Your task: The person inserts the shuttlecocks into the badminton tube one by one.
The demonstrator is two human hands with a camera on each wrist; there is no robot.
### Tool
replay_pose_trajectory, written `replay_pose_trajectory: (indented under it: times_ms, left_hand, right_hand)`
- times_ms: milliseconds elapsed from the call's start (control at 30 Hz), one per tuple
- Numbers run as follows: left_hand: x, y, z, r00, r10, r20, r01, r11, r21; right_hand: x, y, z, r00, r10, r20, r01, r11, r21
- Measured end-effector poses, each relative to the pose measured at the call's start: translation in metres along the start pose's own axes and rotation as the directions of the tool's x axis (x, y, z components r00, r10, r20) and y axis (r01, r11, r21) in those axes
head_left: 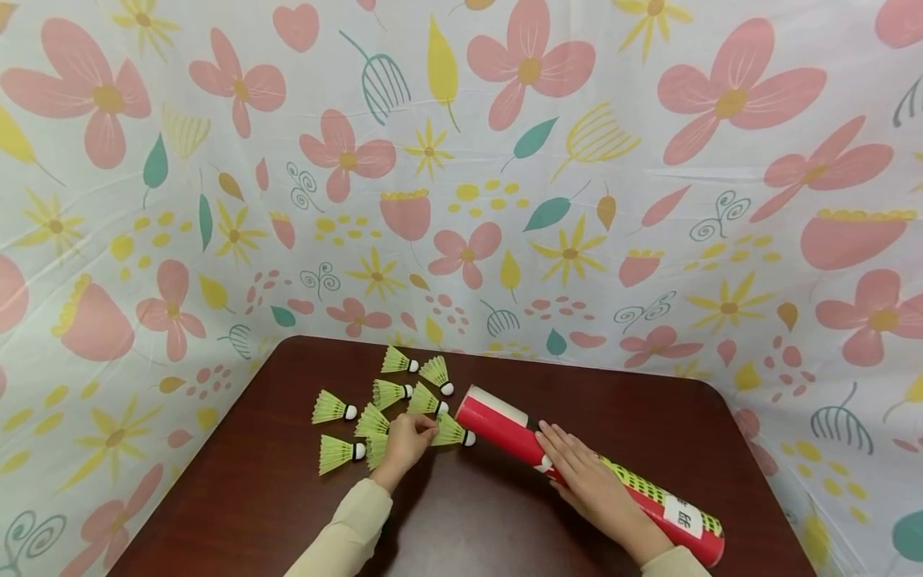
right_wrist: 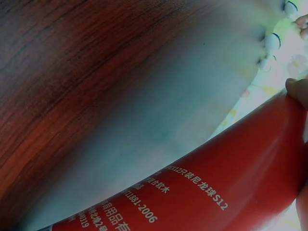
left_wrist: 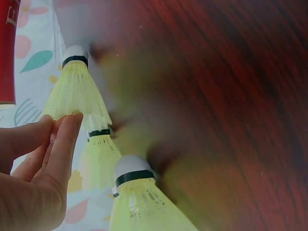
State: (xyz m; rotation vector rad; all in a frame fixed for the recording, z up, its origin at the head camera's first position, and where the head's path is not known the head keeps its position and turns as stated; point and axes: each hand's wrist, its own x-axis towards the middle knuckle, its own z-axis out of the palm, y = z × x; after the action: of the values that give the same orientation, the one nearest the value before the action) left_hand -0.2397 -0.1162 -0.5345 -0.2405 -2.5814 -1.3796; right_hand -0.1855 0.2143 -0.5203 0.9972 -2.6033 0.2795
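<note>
In the head view my left hand (head_left: pixel 408 445) is among yellow shuttlecocks, its fingertips at the skirt of one shuttlecock (head_left: pixel 450 431) near the tube's end. The left wrist view shows my thumb and fingers (left_wrist: pixel 63 144) pinching the skirt rim of that shuttlecock (left_wrist: pixel 77 91), its white cork pointing away from the hand. My right hand (head_left: pixel 598 489) lies over the red tube (head_left: pixel 505 429), gripping it around the middle. The tube lies slanted on the table, its upper left end beside the shuttlecocks. In the right wrist view the tube (right_wrist: pixel 216 178) shows printed white text.
Several other yellow shuttlecocks lie left of and beyond my left hand, among them one at the left (head_left: pixel 332 407) and one at the back (head_left: pixel 398 361). The dark brown table (head_left: pixel 461 513) meets a flower-patterned cloth (head_left: pixel 461 160) behind it.
</note>
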Motion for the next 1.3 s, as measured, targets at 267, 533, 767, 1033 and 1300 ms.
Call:
replay_pose_trajectory:
  times_ms: [267,533,767,1033,1300]
  left_hand:
    - [-0.001,0.006,-0.011,0.999,0.003,-0.045,-0.004,1.0,-0.014]
    - [0.002,0.019,-0.03,0.989,0.01,-0.146,-0.012,1.0,-0.012]
    - [0.003,0.027,-0.043,0.982,-0.04,-0.186,0.034,0.999,-0.034]
    - [0.004,0.035,-0.05,0.986,-0.048,-0.159,0.032,0.994,-0.106]
    - [0.005,0.043,-0.05,0.996,0.003,-0.084,-0.014,0.991,-0.132]
  right_hand:
    - [-0.001,0.001,-0.001,1.0,-0.015,-0.008,0.015,1.0,-0.007]
    - [-0.002,0.001,-0.001,1.0,-0.019,-0.005,0.019,1.0,-0.005]
    - [-0.001,0.002,-0.001,0.999,-0.035,-0.021,0.035,0.999,-0.01]
    - [0.002,-0.001,-0.001,0.997,-0.068,-0.036,0.067,0.997,-0.027]
    - [0.009,-0.004,-0.003,0.996,-0.079,-0.036,0.078,0.997,-0.027]
